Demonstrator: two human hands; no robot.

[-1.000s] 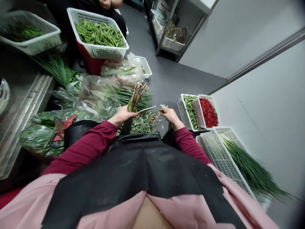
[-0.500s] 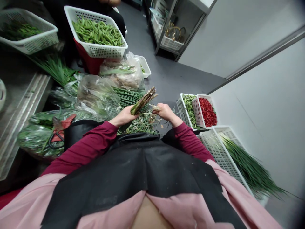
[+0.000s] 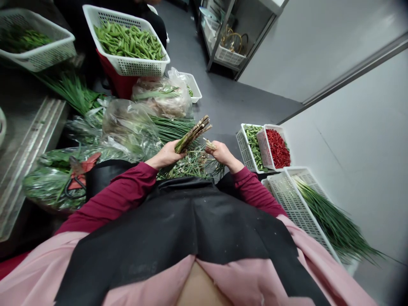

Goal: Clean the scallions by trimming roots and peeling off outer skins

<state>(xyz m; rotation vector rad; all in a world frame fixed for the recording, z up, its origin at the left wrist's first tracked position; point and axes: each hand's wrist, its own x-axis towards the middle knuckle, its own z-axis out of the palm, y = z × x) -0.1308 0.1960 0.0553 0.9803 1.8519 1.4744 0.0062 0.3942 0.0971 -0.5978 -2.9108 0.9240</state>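
My left hand (image 3: 167, 154) is closed around a bunch of scallions (image 3: 194, 135), their brown, soil-stained root ends pointing up and to the right. Just across from those ends, my right hand (image 3: 221, 152) is closed on a few pale-ended scallions (image 3: 209, 144). Green leaves hang below the right hand and seem to belong to them. The two hands are apart. Beneath them lies a heap of green and straw-coloured trimmings (image 3: 191, 165). Long green scallion leaves (image 3: 174, 128) stretch out behind my left hand.
White baskets hold green peppers (image 3: 130, 42), red chillies (image 3: 278, 148) and scallions (image 3: 331, 216). Plastic bags of greens (image 3: 129, 125) lie to the left. Red-and-black scissors (image 3: 78, 178) rest on a bag by my left knee. A metal rack (image 3: 226, 38) stands at the back.
My right hand has shifted slightly down, and more green leaves show beneath it. The left hand keeps its grip on the bunch, almost still.
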